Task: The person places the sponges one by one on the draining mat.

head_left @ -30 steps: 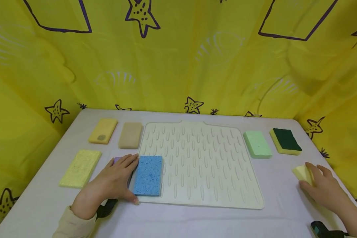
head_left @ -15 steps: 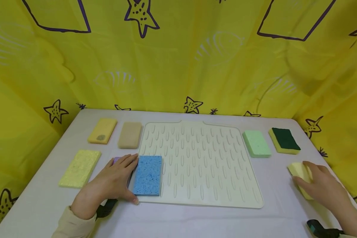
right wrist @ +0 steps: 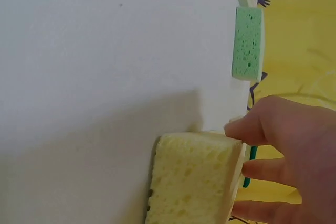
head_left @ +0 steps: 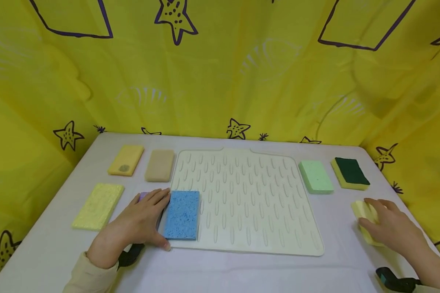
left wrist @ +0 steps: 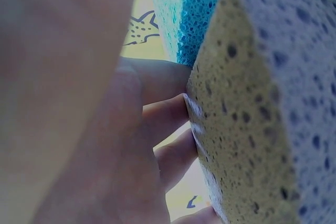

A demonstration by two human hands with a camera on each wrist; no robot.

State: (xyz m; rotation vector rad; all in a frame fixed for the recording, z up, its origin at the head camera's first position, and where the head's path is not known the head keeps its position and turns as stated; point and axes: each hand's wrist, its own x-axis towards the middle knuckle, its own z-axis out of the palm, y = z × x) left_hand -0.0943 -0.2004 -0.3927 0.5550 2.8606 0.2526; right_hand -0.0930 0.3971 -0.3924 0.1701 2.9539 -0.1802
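At the mat's left edge, my left hand [head_left: 141, 221] has its thumb and fingers spread along the left side of a blue sponge [head_left: 184, 215], which lies flat on the white ridged mat [head_left: 249, 203]. A purple sponge [head_left: 143, 196] is mostly hidden beneath this hand. In the left wrist view, fingers reach along the purple sponge's side, with the blue one beyond their tips. Over at the right, my right hand [head_left: 392, 226] holds a pale yellow sponge [head_left: 366, 221] between thumb and fingers. The right wrist view shows this sponge's porous face [right wrist: 191, 177].
Left of the mat lie a yellow sponge with a dark spot [head_left: 126, 160], a beige sponge [head_left: 160, 165] and a speckled yellow sponge [head_left: 99, 206]. Past its right edge are a light green sponge [head_left: 316, 177] and a scouring sponge [head_left: 350, 173]. A yellow curtain [head_left: 212, 73] hangs behind the table.
My right hand has moved left with the pale yellow sponge, showing more of it. The left hand and the blue sponge keep their places.
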